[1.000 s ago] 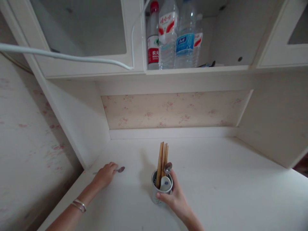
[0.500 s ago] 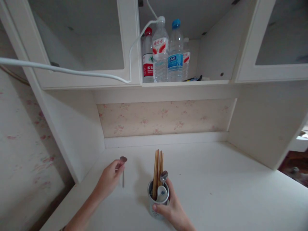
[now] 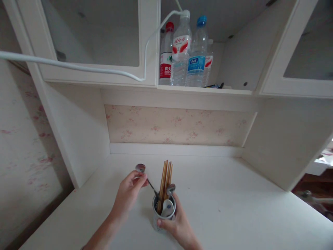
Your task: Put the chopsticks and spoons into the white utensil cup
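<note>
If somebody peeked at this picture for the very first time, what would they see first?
Probably the two hands low in the middle: the left hand holds a metal spoon, its handle slanting down into the cup, which the right hand steadies on the white desk. Wooden chopsticks stick up out of that cup. Up on the shelf stand water bottles.

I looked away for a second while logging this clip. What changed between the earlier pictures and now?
The left hand lifted the metal spoon off the white desk and carried it right; its handle now dips into the cup. The right hand kept gripping the cup, with the chopsticks in place.
</note>
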{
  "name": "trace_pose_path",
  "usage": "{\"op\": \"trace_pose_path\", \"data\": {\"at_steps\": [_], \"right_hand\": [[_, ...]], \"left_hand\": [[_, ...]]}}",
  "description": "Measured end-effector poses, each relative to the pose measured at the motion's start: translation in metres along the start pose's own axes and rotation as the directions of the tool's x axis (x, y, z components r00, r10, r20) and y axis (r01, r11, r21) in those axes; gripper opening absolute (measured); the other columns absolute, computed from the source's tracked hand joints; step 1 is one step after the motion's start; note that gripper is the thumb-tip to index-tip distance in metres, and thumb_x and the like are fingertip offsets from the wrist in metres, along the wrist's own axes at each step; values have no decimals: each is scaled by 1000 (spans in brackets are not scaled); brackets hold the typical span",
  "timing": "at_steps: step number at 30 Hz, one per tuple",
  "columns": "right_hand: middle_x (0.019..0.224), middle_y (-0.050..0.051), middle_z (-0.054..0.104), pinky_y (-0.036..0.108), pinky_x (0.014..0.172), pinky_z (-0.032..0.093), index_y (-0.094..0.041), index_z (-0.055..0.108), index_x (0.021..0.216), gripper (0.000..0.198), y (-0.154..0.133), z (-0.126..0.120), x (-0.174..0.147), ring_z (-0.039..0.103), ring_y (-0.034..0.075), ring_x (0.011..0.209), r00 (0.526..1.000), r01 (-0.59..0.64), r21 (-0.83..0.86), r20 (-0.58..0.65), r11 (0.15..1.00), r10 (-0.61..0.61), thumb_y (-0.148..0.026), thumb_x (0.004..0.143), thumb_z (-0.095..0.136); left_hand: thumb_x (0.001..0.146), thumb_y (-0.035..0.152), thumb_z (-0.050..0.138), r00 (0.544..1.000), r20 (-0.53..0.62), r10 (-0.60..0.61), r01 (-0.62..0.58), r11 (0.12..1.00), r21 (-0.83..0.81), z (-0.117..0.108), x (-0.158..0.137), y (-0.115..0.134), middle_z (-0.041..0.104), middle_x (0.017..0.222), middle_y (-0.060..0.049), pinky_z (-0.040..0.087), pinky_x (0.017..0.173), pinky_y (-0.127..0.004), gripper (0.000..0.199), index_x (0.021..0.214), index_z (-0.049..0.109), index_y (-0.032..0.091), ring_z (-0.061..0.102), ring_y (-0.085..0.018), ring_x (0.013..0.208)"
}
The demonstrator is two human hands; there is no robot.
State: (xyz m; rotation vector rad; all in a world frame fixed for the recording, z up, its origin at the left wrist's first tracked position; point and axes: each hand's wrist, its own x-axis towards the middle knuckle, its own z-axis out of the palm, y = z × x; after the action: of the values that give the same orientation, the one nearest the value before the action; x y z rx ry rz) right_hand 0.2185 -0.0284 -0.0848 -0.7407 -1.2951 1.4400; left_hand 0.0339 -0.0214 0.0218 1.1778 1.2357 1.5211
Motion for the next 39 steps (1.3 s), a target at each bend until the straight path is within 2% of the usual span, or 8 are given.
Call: {"op": "trace_pose_path", "data": {"at_steps": [3, 6, 10, 19, 25, 31, 36, 39], "right_hand": [[127, 10, 60, 47, 105, 34, -24, 40, 134, 91, 1, -1, 0, 55, 31, 118, 1000, -4, -35, 7, 999, 5, -30, 56, 87], [128, 10, 59, 46, 106, 33, -23, 39, 134, 91, 2, -2, 0, 53, 31, 119, 1000, -8, -56, 1, 998, 8, -29, 57, 87], [130, 11, 58, 46, 107, 32, -22, 37, 135, 92, 0, -1, 1, 53, 30, 119, 1000, 7, -34, 24, 999, -6, -30, 58, 86], [123, 9, 62, 45, 104, 37, -22, 43, 133, 89, -7, 2, 1, 56, 31, 115, 1000, 22, -20, 23, 1000, -21, -30, 56, 87], [129, 9, 58, 44, 105, 34, -23, 42, 133, 87, -7, 1, 2, 53, 29, 119, 998, 32, -22, 50, 999, -31, -26, 58, 86], [125, 9, 61, 43, 102, 38, -23, 40, 134, 90, -5, 0, 1, 55, 29, 116, 999, 1, -8, 36, 1000, -1, -27, 58, 87], [131, 11, 57, 44, 105, 35, -22, 41, 133, 87, -9, 4, 1, 52, 30, 122, 996, 36, 41, 75, 998, -40, -29, 59, 86], [133, 12, 55, 45, 106, 35, -23, 40, 134, 86, -10, 4, 2, 52, 30, 123, 994, 38, 59, 96, 998, -44, -29, 61, 85]], "left_hand": [[73, 46, 69, 998, -62, -29, 29, 1000, -4, -7, 0, -13, 66, 75, 0, 53, 78, -30, 31, 79, 61, 16, 66, -17, 75], [74, 47, 67, 999, 17, -51, 49, 993, 106, -2, -3, -23, 67, 73, -2, 52, 74, -29, 32, 81, 63, 16, 67, -18, 73], [79, 48, 61, 992, 129, -11, -20, 970, 242, 9, -10, -36, 69, 78, -4, 49, 72, -27, 32, 82, 64, 16, 66, -19, 76], [82, 50, 57, 989, 148, -4, -44, 945, 323, 8, -24, -53, 69, 83, -5, 49, 75, -28, 33, 81, 64, 18, 65, -20, 80], [83, 44, 58, 972, 201, 121, -181, 932, 314, 11, -20, -47, 63, 91, -6, 51, 74, -26, 28, 77, 66, 18, 63, -19, 85], [84, 40, 57, 974, 169, 149, -201, 911, 360, 10, -14, -31, 63, 89, -6, 50, 73, -26, 25, 76, 65, 18, 63, -18, 82], [87, 38, 53, 947, 261, 189, -286, 864, 415, 18, -16, -37, 63, 90, -7, 50, 75, -28, 24, 78, 65, 19, 62, -19, 85], [87, 37, 52, 940, 296, 167, -282, 869, 407, 23, -16, -43, 63, 89, -7, 52, 74, -28, 25, 78, 65, 19, 63, -19, 84]]}}
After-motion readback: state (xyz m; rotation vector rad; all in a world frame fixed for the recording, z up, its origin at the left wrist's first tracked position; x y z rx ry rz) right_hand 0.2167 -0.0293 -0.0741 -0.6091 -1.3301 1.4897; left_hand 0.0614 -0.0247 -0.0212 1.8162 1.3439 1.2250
